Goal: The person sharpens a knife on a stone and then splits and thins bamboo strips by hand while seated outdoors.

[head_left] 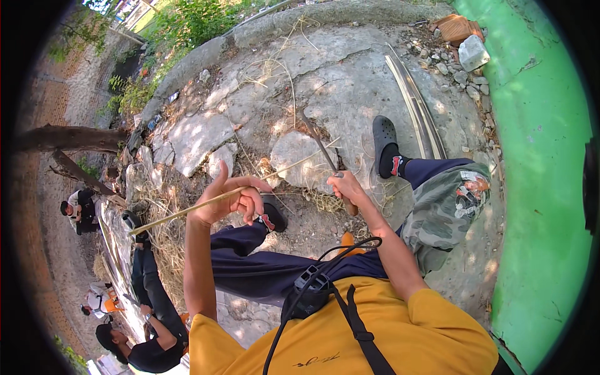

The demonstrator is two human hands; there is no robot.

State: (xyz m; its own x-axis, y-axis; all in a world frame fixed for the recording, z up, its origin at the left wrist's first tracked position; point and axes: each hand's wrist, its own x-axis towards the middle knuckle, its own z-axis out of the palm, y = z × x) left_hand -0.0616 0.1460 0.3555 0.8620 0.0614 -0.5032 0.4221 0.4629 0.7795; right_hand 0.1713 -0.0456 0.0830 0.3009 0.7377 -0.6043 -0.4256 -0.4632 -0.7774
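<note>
My left hand (232,199) is raised in front of me, thumb spread and fingers loosely curled around a thin bamboo strip (172,215). The strip lies across the palm, one end out to the left and its thinner end reaching up to the right. My right hand (345,189) is closed around a long-bladed knife (317,139), whose dark blade points away from me. Below the fist shows the butt of its brown handle (352,209). Near the blade, the strip's far end crosses it in the view; whether they touch I cannot tell.
Split bamboo lengths (417,109) lie on the cracked concrete at the far right, near stones and a brick (459,29). A green wall (537,156) runs along the right. Loose shavings (165,256) lie at left. People sit at lower left, one in black (159,334). A cable (334,250) crosses my lap.
</note>
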